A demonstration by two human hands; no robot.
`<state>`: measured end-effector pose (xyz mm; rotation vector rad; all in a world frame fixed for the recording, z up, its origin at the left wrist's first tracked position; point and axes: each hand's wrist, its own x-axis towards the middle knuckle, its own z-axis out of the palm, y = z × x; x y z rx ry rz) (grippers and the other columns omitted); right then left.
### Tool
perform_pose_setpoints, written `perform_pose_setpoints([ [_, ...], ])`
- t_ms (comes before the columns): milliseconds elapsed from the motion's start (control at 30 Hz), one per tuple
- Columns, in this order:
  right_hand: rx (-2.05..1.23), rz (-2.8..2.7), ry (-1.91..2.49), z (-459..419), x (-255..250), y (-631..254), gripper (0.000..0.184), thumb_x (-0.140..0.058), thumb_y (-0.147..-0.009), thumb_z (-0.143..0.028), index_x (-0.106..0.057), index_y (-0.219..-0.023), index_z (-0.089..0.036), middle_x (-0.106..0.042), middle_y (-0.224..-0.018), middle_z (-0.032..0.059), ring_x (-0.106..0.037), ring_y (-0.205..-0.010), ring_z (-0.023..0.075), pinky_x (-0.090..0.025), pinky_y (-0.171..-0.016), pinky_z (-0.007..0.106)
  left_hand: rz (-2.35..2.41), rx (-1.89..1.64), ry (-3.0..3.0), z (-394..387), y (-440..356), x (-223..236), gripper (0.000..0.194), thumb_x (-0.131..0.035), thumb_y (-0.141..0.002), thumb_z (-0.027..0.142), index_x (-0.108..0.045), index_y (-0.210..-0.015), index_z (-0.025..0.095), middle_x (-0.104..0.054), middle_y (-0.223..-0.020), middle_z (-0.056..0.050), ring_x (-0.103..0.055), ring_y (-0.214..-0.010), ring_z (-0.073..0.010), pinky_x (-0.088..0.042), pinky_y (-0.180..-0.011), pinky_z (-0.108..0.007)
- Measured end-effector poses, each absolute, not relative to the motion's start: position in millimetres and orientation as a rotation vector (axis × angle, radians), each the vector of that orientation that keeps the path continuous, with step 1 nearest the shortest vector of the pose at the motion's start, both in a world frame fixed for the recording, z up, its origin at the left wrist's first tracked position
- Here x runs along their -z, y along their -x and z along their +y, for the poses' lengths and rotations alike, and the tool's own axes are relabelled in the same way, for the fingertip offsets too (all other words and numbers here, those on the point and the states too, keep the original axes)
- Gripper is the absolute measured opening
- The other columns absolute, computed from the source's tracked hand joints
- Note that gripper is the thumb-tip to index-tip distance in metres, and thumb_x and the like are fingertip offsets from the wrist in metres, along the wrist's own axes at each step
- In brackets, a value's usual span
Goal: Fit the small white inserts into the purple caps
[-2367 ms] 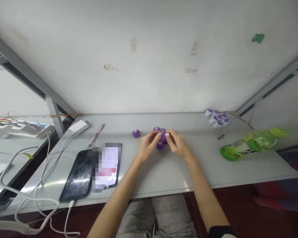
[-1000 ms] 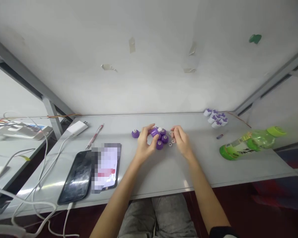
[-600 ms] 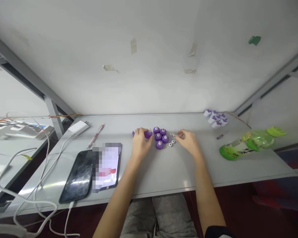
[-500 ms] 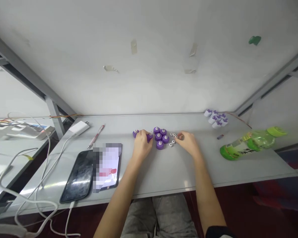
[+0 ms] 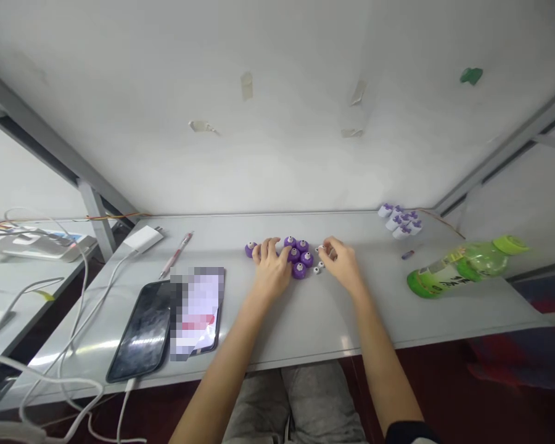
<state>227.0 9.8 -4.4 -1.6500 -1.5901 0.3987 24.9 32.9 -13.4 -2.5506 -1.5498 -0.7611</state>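
My left hand (image 5: 272, 269) lies over the near-left side of a tight group of purple round knobs with white centres (image 5: 296, 255), its fingertips touching them. Its palm hides whatever is beneath. A single purple knob (image 5: 250, 249) stands just past its fingers on the left. My right hand (image 5: 340, 263) is to the right of the group, with its fingertips among several tiny white rings (image 5: 319, 267). Those fingers cover part of the rings. I cannot tell whether either hand holds a piece.
A phone (image 5: 141, 330) and a pixelated card (image 5: 197, 311) lie front left, with a pen (image 5: 176, 254) and a white charger (image 5: 143, 239) behind. White cross-topped pieces (image 5: 400, 221) sit at the back right, and a green bottle (image 5: 457, 268) lies on its side on the right.
The group of knobs and rings has formed from under my hands. My left hand moved from the far-left knob to the group, and the purple knob beside it is now hidden. My right hand shifted up over the rings.
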Motion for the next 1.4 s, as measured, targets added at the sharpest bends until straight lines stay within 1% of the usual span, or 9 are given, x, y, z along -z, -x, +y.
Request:
perform_pose_setpoints([
  [167,-0.393,-1.631,1.566,8.4,4.2,-218.1,0.012,-0.053,-0.086,-0.034,-0.056,-0.083,-0.023,-0.06,-0.075,-0.0004,-0.051,-0.057,0.0128,-0.044,-0.063,0.028,-1.527,0.783,2.56,33.5,-28.8,17.9,0.034,-0.07,-0.082,0.03,-0.066,-0.115,0.023,-0.058,-0.129,-0.018,-0.048,-0.125,-0.0359,-0.027,-0.108,-0.059],
  [500,-0.48,-1.565,1.331,5.9,1.5,-208.0,0.01,-0.057,-0.085,-0.032,-0.056,-0.08,-0.023,-0.06,-0.07,-0.0003,-0.057,-0.059,0.0134,-0.049,-0.063,0.027,-1.529,1.236,2.567,36.0,-30.8,13.3,0.016,-0.067,-0.082,0.025,-0.065,-0.097,0.02,-0.072,-0.093,-0.008,-0.062,-0.11,-0.0306,-0.034,-0.106,-0.056],
  [700,-0.75,-1.373,1.227,6.3,0.6,-207.9,0.018,-0.063,-0.084,-0.038,-0.055,-0.09,-0.022,-0.062,-0.077,0.0004,-0.063,-0.062,0.0154,-0.052,-0.062,0.03,-1.43,1.647,2.673,30.9,-24.5,-3.7,0.028,-0.065,-0.086,0.029,-0.065,-0.114,0.023,-0.068,-0.107,-0.006,-0.067,-0.098,-0.0199,-0.054,-0.088,-0.036],
  [900,-0.958,-1.256,1.106,6.4,-7.4,-206.9,0.028,-0.069,-0.082,-0.046,-0.061,-0.094,-0.023,-0.071,-0.096,0.0063,-0.069,-0.083,0.0197,-0.057,-0.078,0.035,-1.562,1.937,2.865,30.6,-25.3,-2.6,0.048,-0.079,-0.076,0.036,-0.061,-0.118,0.023,-0.071,-0.109,-0.006,-0.071,-0.094,-0.0214,-0.058,-0.085,-0.04],
  [1033,-0.942,-1.33,1.082,4.9,-9.7,-208.1,0.023,-0.069,-0.084,-0.042,-0.065,-0.096,-0.023,-0.073,-0.102,0.0064,-0.068,-0.096,0.0198,-0.054,-0.091,0.036,-1.577,2.038,2.951,30.3,-27.2,-0.1,0.038,-0.079,-0.076,0.038,-0.064,-0.107,0.021,-0.074,-0.103,-0.006,-0.072,-0.093,-0.0219,-0.057,-0.088,-0.042],
  [1133,-0.934,-1.378,1.099,3.7,-9.4,-207.7,0.024,-0.068,-0.085,-0.043,-0.066,-0.097,-0.023,-0.072,-0.103,0.0053,-0.068,-0.096,0.0189,-0.053,-0.089,0.034,-1.508,2.092,3.014,29.9,-27.9,-0.6,0.036,-0.075,-0.08,0.036,-0.065,-0.112,0.021,-0.073,-0.11,-0.008,-0.071,-0.1,-0.0215,-0.056,-0.095,-0.041],
  [1233,-0.83,-1.446,1.213,3.4,-5.8,-209.0,0.032,-0.063,-0.087,-0.052,-0.065,-0.083,-0.021,-0.069,-0.081,0.0027,-0.065,-0.076,0.0168,-0.052,-0.076,0.03,-1.49,2.091,3.042,28.2,-29.2,-2.9,0.036,-0.072,-0.083,0.036,-0.066,-0.115,0.021,-0.072,-0.115,-0.008,-0.07,-0.104,-0.0215,-0.056,-0.098,-0.04],
  [1333,-0.819,-1.497,1.313,3.0,-1.9,-213.0,0.062,-0.034,-0.096,-0.064,-0.049,-0.054,-0.021,-0.05,-0.052,0.0,-0.051,-0.053,0.0139,-0.046,-0.06,0.029,-1.508,2.005,3.063,25.6,-30.7,-5.8,0.035,-0.069,-0.085,0.038,-0.067,-0.115,0.021,-0.073,-0.115,-0.008,-0.071,-0.102,-0.021,-0.057,-0.096,-0.039],
  [1400,-0.868,-1.451,1.295,2.0,-2.6,-215.4,0.067,-0.022,-0.097,-0.065,-0.047,-0.053,-0.022,-0.045,-0.048,-0.0006,-0.047,-0.05,0.0139,-0.044,-0.056,0.03,-1.524,1.96,3.065,24.5,-30.8,-7.3,0.035,-0.068,-0.085,0.038,-0.067,-0.115,0.02,-0.073,-0.114,-0.008,-0.071,-0.101,-0.0209,-0.057,-0.095,-0.038],
])
